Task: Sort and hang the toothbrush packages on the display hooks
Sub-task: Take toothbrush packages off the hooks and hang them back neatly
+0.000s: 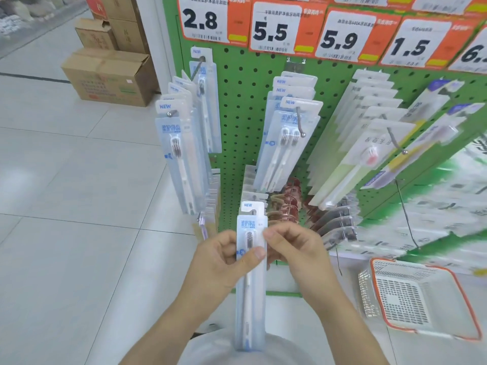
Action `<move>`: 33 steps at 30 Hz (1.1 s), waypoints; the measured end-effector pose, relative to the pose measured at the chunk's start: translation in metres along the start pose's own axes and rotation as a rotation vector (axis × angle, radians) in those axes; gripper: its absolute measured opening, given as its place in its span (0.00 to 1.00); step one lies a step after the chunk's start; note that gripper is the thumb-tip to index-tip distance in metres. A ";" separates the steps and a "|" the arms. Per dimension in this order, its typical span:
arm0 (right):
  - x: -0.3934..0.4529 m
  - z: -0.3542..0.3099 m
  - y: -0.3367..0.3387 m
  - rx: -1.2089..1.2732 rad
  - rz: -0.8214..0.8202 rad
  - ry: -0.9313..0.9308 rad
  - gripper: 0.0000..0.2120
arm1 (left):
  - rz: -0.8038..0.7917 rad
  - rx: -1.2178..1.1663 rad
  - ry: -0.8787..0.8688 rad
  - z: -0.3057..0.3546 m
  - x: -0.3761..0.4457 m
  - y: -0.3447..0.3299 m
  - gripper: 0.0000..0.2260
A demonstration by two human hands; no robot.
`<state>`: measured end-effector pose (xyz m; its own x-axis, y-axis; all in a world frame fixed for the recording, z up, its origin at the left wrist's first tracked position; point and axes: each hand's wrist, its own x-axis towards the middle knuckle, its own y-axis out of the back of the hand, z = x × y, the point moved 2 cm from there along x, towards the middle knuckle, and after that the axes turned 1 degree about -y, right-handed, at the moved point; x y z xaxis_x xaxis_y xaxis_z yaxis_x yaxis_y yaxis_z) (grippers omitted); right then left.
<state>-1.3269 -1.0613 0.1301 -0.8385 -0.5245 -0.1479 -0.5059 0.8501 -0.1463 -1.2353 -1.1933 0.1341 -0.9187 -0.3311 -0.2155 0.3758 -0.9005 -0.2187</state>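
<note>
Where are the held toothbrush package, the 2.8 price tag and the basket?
held toothbrush package (251, 306), head view, lower blister
2.8 price tag (201, 19), head view, printed digits
basket (459, 285), head view, orange right rim

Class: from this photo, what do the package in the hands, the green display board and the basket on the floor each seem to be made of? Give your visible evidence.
Held package: probably clear, glossy plastic over a printed card; the toothbrush shows through.
Green display board: likely painted metal pegboard, with regular punched holes; the material is uncertain.
Basket: moulded plastic, white slotted walls with an orange rim.
</note>
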 end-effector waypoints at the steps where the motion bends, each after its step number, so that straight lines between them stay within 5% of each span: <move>1: 0.001 0.002 0.002 0.023 0.000 -0.023 0.09 | -0.020 -0.010 0.011 -0.002 0.000 -0.001 0.16; 15: -0.004 0.018 0.015 -0.064 0.024 -0.071 0.11 | -0.146 0.027 0.281 -0.042 -0.015 -0.006 0.11; 22: -0.003 0.029 0.016 -0.126 -0.091 -0.060 0.07 | -0.096 0.005 0.248 -0.047 -0.014 -0.008 0.14; 29: 0.005 0.030 0.035 0.163 0.178 -0.130 0.06 | -0.225 -0.029 0.372 -0.058 -0.032 -0.001 0.16; 33: 0.004 0.031 0.042 0.135 0.149 -0.177 0.05 | -0.211 -0.010 0.361 -0.061 -0.034 -0.005 0.15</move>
<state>-1.3454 -1.0290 0.0929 -0.8474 -0.4039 -0.3446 -0.3378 0.9109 -0.2370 -1.1986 -1.1605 0.0841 -0.8748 -0.0175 -0.4842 0.1864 -0.9346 -0.3029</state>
